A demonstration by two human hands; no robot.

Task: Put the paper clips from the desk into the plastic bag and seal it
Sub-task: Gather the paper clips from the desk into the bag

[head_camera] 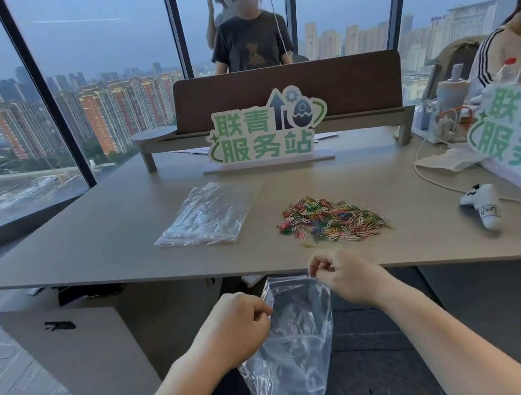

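Observation:
A pile of coloured paper clips (331,218) lies on the beige desk (115,232), right of centre. Below the desk's front edge hangs a clear plastic bag (295,351), held at its top by both hands. My left hand (238,327) pinches the bag's left top edge. My right hand (345,277) pinches the right top corner, just under the desk edge. The bag looks empty.
A stack of flat clear bags (207,215) lies left of the clips. A green-and-white sign (266,132) stands behind them. A white game controller (483,203) and cables lie at the right. One person stands beyond the desk and another sits at the right.

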